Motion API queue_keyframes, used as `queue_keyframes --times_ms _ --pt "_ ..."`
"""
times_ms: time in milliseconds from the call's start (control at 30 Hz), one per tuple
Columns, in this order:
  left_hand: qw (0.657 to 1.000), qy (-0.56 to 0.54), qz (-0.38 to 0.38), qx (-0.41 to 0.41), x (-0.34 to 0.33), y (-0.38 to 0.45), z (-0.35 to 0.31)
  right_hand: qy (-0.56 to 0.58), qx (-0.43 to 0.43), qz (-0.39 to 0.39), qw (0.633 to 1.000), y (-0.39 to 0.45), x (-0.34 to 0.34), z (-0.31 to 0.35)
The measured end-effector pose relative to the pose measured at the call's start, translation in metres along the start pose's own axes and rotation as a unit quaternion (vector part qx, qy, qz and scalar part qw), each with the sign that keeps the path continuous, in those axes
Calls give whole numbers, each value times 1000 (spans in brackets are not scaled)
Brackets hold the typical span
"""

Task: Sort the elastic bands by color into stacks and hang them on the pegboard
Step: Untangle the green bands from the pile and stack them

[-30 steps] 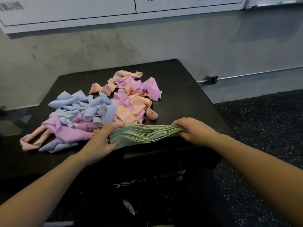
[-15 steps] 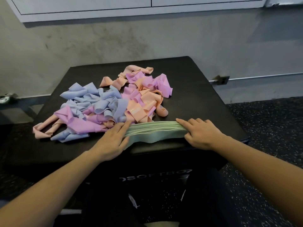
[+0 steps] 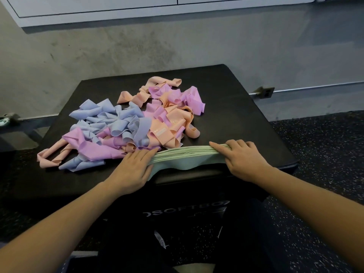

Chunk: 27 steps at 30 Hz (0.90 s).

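Note:
A stack of pale green elastic bands [image 3: 187, 156] lies flat along the front edge of the black padded box [image 3: 236, 115]. My left hand [image 3: 134, 168] presses on the stack's left end with straight fingers. My right hand [image 3: 242, 160] lies over the right end, fingers stretched across the top. Behind the stack is a mixed heap: blue bands [image 3: 110, 123] at the left, lilac bands [image 3: 177, 97] and peach bands [image 3: 171, 125] in the middle and right. No pegboard is in view.
The box stands against a grey concrete wall [image 3: 177, 46] with a white panel [image 3: 98, 6] mounted above. Dark speckled floor [image 3: 325, 154] lies to the right. A wall socket [image 3: 266, 92] sits right of the box. The box's right half is bare.
My right hand has gone from gripping the stack's right end to lying flat on it. My left hand has stayed on the left end. The green stack looks flatter and straighter.

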State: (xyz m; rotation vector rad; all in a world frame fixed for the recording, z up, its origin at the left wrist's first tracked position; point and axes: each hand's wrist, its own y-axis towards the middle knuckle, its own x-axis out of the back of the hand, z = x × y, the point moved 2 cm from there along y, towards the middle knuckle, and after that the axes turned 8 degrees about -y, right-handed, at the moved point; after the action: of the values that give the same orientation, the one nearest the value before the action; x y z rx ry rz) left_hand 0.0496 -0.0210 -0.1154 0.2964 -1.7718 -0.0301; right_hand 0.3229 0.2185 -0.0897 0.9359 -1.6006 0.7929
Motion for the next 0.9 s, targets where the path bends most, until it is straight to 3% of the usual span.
queue_keyframes --times_ms 100,267,400,500,600,700,900 --pt "999 9 36 36 -1 -4 0 2 -3 -5 1000 -6 0 0" --pt "997 -51 44 -48 2 -8 7 46 24 -4 999 -7 -5 -8" --pt "994 -79 28 -69 4 -10 11 67 61 3 996 -11 -7 -15" --pt "997 -53 7 -48 2 -11 6 64 57 8 996 -10 -7 -16" --pt "998 -55 43 2 2 -5 5 78 52 13 996 -6 -6 -16" --pt "986 -156 61 23 5 -3 5 154 54 42 986 -3 -5 -17" --pt "946 -316 -15 79 24 5 -7 238 8 4 971 -6 -5 -21"
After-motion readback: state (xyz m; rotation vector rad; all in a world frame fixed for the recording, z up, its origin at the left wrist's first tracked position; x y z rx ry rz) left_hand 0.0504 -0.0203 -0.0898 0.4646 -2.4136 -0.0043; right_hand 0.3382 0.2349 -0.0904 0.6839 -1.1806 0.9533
